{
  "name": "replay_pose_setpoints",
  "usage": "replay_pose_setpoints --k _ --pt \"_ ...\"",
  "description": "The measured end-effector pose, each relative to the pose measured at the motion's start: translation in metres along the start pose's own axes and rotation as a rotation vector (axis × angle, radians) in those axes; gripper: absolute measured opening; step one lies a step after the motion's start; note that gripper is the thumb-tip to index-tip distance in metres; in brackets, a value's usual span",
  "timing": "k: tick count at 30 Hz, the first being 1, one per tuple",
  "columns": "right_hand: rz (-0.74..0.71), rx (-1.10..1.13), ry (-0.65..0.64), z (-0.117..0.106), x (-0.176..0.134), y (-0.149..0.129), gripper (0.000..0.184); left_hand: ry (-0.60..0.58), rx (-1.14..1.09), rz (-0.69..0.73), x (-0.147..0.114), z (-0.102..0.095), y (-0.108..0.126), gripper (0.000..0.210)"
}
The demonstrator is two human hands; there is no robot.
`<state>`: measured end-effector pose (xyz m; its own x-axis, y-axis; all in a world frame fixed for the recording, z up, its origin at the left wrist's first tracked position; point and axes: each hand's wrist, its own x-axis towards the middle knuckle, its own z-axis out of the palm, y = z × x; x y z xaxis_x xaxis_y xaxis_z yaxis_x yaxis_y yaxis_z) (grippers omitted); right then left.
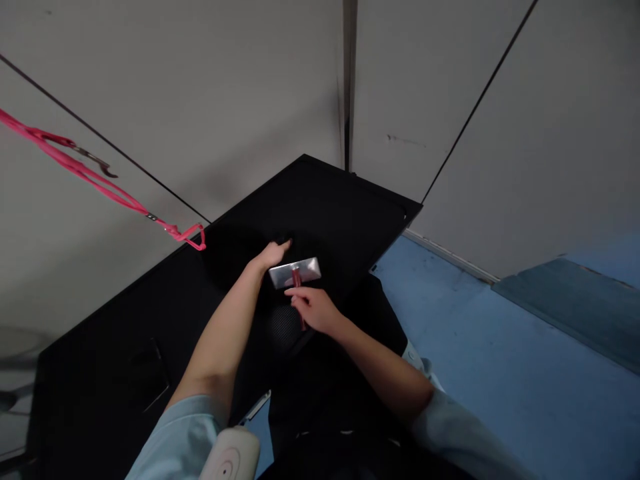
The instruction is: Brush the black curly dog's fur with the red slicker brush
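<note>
My right hand (316, 310) is closed around the reddish handle of a slicker brush (307, 268), whose shiny rectangular metal back faces up. The bristle side is turned away from view. Just beyond the brush, at its left end, my left hand (273, 255) is low over the black table (340, 207), its fingers bent and closed by a small dark shape. Against the black surface I cannot make out what that shape is. A patch of dark mesh texture (285, 327) shows left of the brush handle.
A pink leash (120, 197) with a metal hook hangs at the left, its looped end over the table's back edge. A dark flat rectangular object (150, 373) lies on the table at left. Grey wall panels stand behind; blue floor (450, 320) is at right.
</note>
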<state>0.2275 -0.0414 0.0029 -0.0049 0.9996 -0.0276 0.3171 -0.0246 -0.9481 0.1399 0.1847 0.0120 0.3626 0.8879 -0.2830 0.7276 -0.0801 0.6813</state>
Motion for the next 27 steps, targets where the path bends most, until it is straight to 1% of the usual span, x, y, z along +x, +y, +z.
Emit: replay_pose_setpoints --k 1,2,4,5,7,9,11,13,14,16,18,19,20,23,24,25,26,27 --pt "0.022 -0.035 0.039 -0.002 0.002 0.001 0.03 0.011 0.001 -0.007 -0.001 0.001 0.0 0.043" --pt "0.055 -0.067 0.048 -0.003 0.001 0.002 0.03 0.024 0.011 0.006 -0.003 0.002 0.001 0.043" --pt "0.113 -0.093 0.0 -0.005 -0.005 0.004 0.031 0.032 0.032 0.054 -0.004 0.005 0.002 0.04" --pt "0.116 -0.094 -0.035 -0.006 -0.008 0.003 0.031 0.031 0.036 0.066 -0.005 0.006 0.002 0.038" --pt "0.056 -0.098 -0.087 -0.008 -0.01 -0.001 0.029 0.014 0.043 0.033 -0.005 0.007 0.003 0.036" --pt "-0.012 -0.107 -0.078 -0.01 -0.004 -0.007 0.029 0.006 0.037 -0.011 -0.005 0.006 0.005 0.037" --pt "-0.015 -0.133 -0.027 -0.012 0.003 -0.008 0.03 0.017 0.03 -0.019 -0.004 0.005 0.005 0.04" --pt "0.019 -0.16 -0.008 -0.012 0.0 -0.005 0.031 0.022 0.03 0.013 -0.003 0.005 0.004 0.041" --pt "0.037 -0.165 -0.027 -0.011 -0.004 -0.003 0.031 0.02 0.037 0.029 -0.003 0.005 0.004 0.042" --pt "0.057 -0.143 -0.128 -0.01 -0.016 0.0 0.03 0.019 0.051 0.036 -0.001 0.006 0.003 0.042" --pt "0.052 -0.089 -0.224 -0.01 -0.02 0.0 0.029 0.02 0.056 -0.006 0.001 0.007 0.002 0.044" --pt "0.039 -0.064 -0.227 -0.011 -0.018 -0.001 0.029 0.022 0.053 -0.028 0.002 0.008 0.002 0.043" --pt "0.025 -0.052 -0.19 -0.012 -0.014 -0.003 0.03 0.021 0.045 -0.039 0.002 0.008 0.002 0.043" --pt "0.024 -0.098 0.015 -0.012 -0.001 -0.001 0.031 0.022 0.027 -0.028 0.001 0.008 0.004 0.04" --pt "0.036 -0.122 0.045 -0.012 -0.001 0.001 0.031 0.025 0.031 -0.031 0.0 0.008 0.005 0.04" --pt "0.053 -0.136 0.04 -0.011 -0.004 0.004 0.031 0.018 0.041 -0.045 0.0 0.007 0.005 0.041" --pt "0.07 -0.136 -0.002 -0.01 -0.009 0.006 0.03 0.006 0.055 -0.065 0.001 0.007 0.006 0.043" --pt "0.084 -0.125 -0.071 -0.009 -0.015 0.007 0.03 -0.009 0.067 -0.075 0.002 0.007 0.007 0.043"
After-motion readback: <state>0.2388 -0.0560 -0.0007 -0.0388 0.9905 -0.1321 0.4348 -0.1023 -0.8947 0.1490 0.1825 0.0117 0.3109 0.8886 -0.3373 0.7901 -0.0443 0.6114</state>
